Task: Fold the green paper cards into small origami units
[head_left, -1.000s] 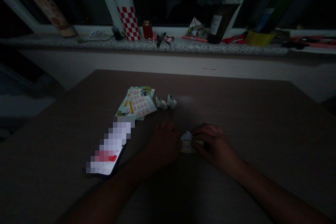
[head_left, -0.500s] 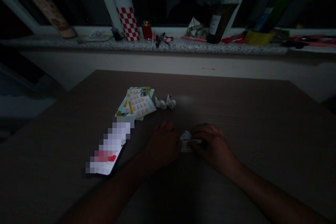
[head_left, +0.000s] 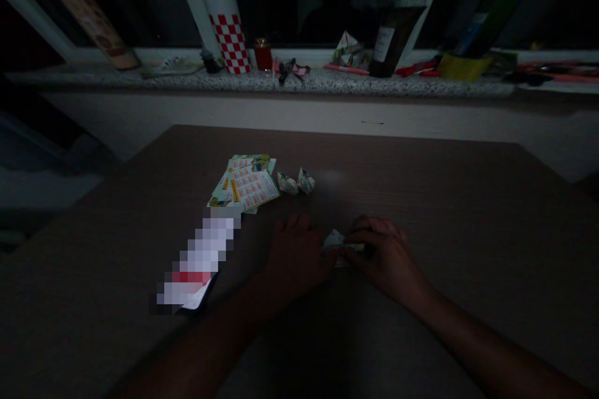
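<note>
The hands (head_left: 297, 255) (head_left: 386, 255) touch folded paper (head_left: 334, 239), its print too small to read.

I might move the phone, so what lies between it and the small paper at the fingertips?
In the head view, the left hand lies between the phone and the small paper, with a strip of tabletop separating hand and phone.

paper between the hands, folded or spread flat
Folded: the paper shows a pointed top above a straight edge; the right hand hides part.
</note>
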Tool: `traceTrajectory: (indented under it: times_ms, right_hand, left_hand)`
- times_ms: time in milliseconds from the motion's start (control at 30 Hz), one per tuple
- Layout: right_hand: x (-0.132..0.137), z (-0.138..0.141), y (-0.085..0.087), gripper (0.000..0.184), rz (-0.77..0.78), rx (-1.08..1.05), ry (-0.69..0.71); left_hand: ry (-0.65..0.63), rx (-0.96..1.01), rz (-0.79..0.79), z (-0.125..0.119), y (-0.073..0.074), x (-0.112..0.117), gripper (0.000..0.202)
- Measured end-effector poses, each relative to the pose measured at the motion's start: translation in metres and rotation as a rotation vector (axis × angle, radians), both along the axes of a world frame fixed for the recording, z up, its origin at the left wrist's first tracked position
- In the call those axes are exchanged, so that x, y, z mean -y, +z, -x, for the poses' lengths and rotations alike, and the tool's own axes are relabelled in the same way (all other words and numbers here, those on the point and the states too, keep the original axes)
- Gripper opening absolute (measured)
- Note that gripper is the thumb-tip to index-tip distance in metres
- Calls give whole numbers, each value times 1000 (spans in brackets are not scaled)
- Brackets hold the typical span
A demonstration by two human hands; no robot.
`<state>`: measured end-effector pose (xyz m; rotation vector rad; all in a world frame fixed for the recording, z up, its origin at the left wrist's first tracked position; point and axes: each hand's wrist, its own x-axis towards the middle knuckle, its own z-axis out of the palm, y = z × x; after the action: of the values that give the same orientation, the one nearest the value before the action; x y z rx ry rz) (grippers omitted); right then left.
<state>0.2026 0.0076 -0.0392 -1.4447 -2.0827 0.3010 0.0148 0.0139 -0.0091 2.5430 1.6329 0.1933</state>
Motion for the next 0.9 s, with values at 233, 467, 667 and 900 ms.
traceTrajectory:
  times_ms: [233, 467, 667, 900]
  right_hand:
    - [-3, -4, 0, 10, 8, 7, 26]
    - [-9, -16, 0, 7, 18, 9, 67]
    - [-13, -33, -2, 7, 71, -16, 100]
    - [-15, -50, -3, 4, 77, -57, 137]
  left_hand:
    - [11, -14, 49, 2, 6, -2, 29]
    - [39, -26, 102, 19, 13, -3, 26]
    - [46, -8, 136, 28, 14, -5, 23]
    - [40, 37, 137, 30, 12, -2, 22]
